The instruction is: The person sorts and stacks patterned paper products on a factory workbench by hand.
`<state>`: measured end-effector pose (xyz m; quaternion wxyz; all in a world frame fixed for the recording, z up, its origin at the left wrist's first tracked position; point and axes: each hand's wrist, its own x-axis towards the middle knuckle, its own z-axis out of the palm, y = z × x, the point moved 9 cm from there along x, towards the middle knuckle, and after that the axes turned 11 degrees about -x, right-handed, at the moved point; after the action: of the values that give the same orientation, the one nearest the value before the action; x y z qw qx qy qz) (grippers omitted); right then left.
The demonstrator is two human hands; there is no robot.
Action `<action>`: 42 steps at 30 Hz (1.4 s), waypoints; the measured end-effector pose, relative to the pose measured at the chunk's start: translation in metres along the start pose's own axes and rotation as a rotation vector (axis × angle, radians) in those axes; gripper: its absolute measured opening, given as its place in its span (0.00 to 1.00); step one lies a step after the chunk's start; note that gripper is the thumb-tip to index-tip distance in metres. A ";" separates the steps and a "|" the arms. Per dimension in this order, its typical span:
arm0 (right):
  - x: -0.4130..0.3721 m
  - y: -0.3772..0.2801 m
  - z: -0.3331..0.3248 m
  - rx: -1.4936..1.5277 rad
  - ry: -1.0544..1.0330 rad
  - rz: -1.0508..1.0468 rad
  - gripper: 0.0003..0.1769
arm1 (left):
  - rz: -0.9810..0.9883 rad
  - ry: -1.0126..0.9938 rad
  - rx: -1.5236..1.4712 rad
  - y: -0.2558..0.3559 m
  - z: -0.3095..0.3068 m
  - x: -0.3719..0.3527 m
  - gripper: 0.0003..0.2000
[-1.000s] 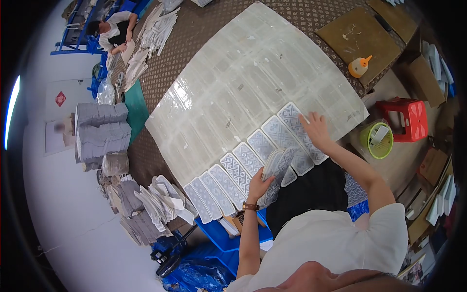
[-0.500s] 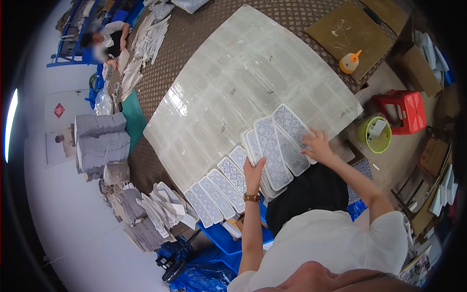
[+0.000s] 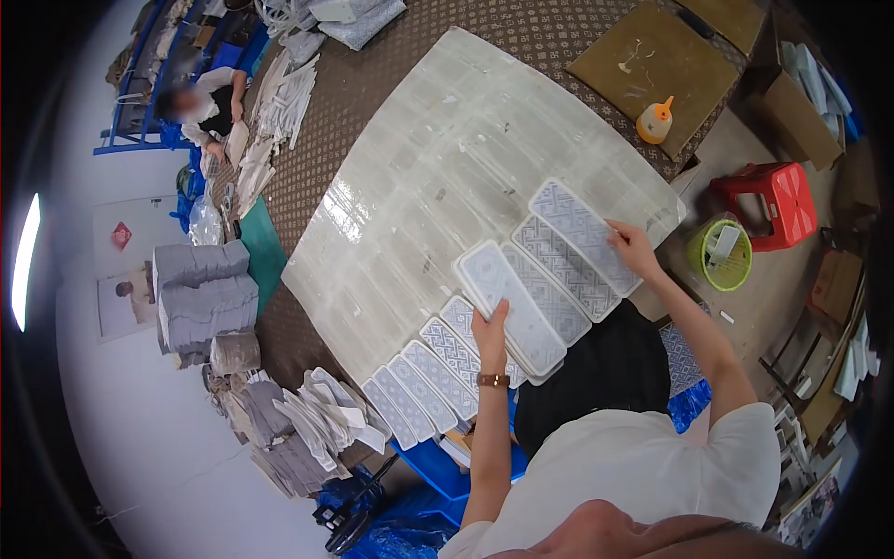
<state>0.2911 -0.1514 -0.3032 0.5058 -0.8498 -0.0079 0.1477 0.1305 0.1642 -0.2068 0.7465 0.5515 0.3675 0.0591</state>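
Note:
My left hand (image 3: 491, 337) is closed on the near left edge of a stack of long, rounded panels (image 3: 510, 303) with pale blue-grey patterns and white borders. The thumb lies on top; the fingers are hidden underneath. At the right, my right hand (image 3: 633, 250) pinches the edge of a single patterned panel (image 3: 582, 233). That panel overlaps a darker patterned panel (image 3: 562, 265) to its left. More patterned panels (image 3: 431, 377) lie in an overlapping row along the near edge of the whitish sheet (image 3: 391, 177), left of my left hand.
An orange-topped bottle (image 3: 655, 123) stands on a brown board (image 3: 643, 70). Right of the table are a red stool (image 3: 778, 210) and a green basket (image 3: 697, 250). Grey stacks (image 3: 205, 298) stand at left. Another person (image 3: 219, 102) sits at the far left beside white strips (image 3: 279, 112).
My right hand was spread over a panel; now it is closed on the edge of one lying farther right. A paler panel now tops the left-hand stack. The view has shifted slightly.

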 end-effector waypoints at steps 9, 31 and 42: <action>0.002 0.017 -0.004 -0.087 -0.062 0.057 0.27 | -0.027 0.117 -0.082 -0.013 -0.041 -0.014 0.21; -0.007 -0.017 0.001 -0.727 -0.094 -0.026 0.29 | -0.038 0.018 0.018 -0.004 -0.020 -0.014 0.23; -0.017 -0.060 0.041 -1.043 0.002 -0.608 0.35 | -0.038 0.028 0.035 0.006 -0.013 -0.015 0.22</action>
<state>0.2721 -0.0900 -0.2653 0.0418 -0.9456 -0.3215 -0.0276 0.1130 0.1694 -0.1959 0.7323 0.5567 0.3894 0.0464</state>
